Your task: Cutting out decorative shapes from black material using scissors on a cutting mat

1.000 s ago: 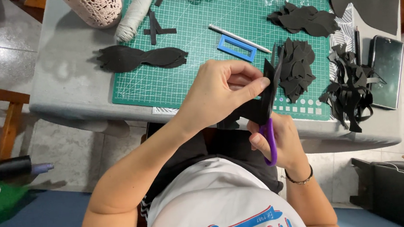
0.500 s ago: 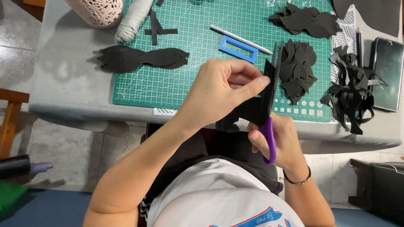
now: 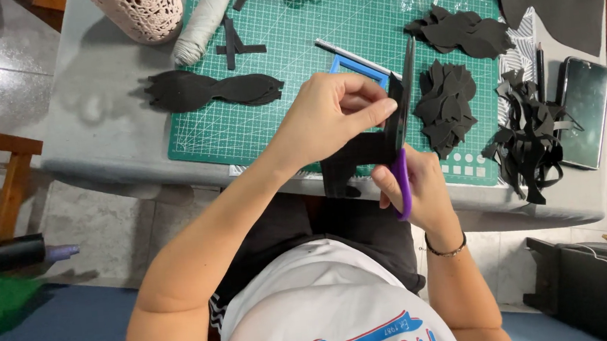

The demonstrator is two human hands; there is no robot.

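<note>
**Black foam sheet pinched over table edge, scissors at its right side**

Over the near edge of the grey table [image 3: 94, 150], the left hand [image 3: 331, 112] pinches a flat black foam sheet [image 3: 353, 162]: thumb and fingertips pressed together on the sheet's upper right part, the rest of the sheet hanging below and left of the pinch. Sheet held edge-on to the camera along its upper portion, so it reads as a thin dark line rising past the fingertips.

Right hand [image 3: 413, 189] sits just below and right of that pinch, fingers closed through the loops of purple-handled scissors [image 3: 403, 183]. Handle touches the sheet's lower right edge. Blades hidden behind the sheet; cannot tell whether they are spread or closed.

Around the grip:
- Directly beyond the left hand: green gridded cutting mat [image 3: 292, 53], with a blue plastic rectangular frame [image 3: 357, 69] and a thin white pen-like stick [image 3: 355, 56] just past the knuckles.
- Right of the pinch: pile of black leaf-shaped foam cut-outs [image 3: 445, 105]; a second such pile [image 3: 464, 29] farther beyond.
- Farther right: heap of black foam offcut strips [image 3: 530, 134], then a dark smartphone [image 3: 585, 110].
- Well to the left of the grip: long black foam figure-shaped cut-out [image 3: 214, 90], lying flat across mat and table.
</note>
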